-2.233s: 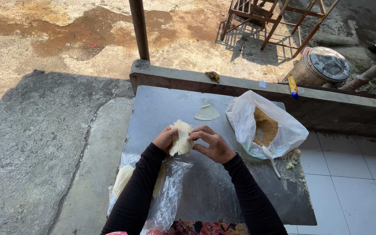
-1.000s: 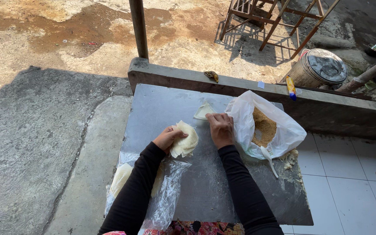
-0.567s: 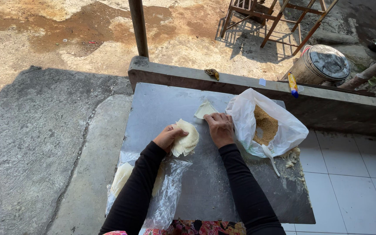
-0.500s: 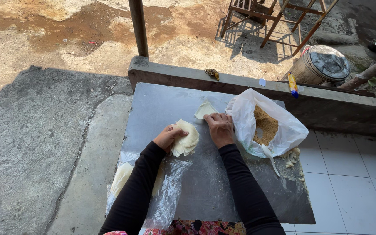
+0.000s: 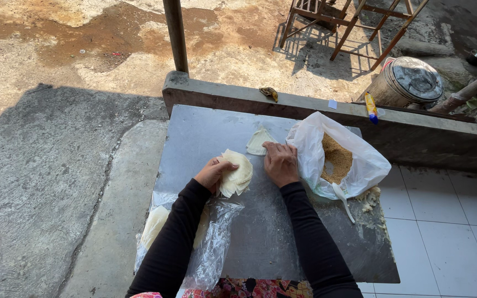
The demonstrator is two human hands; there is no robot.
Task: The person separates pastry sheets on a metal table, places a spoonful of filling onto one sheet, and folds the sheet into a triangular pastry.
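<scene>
Wrappers fill your left hand [image 5: 212, 172]: a small stack of thin, pale cream sheets [image 5: 237, 172], roughly round, their edges fanned and slightly curled, held just above the grey metal worktop [image 5: 205, 132]. Your left fingers are curled shut around the near edge of that stack, thumb on top. Your right hand [image 5: 281, 164] lies palm down on the worktop, fingers stretched flat and holding nothing, their tips pressing the edge of a single wrapper [image 5: 258, 141] that lies flat on the metal, folded to something like a half round. Just beside that hand, to your right, an open white plastic bag [image 5: 360, 160] shows a coarse tan crumbly filling [image 5: 336, 158]. Near your left elbow a clear plastic bag [image 5: 211, 248] lies crumpled, with more pale sheets [image 5: 154, 225] showing through it at the worktop's near left corner.
</scene>
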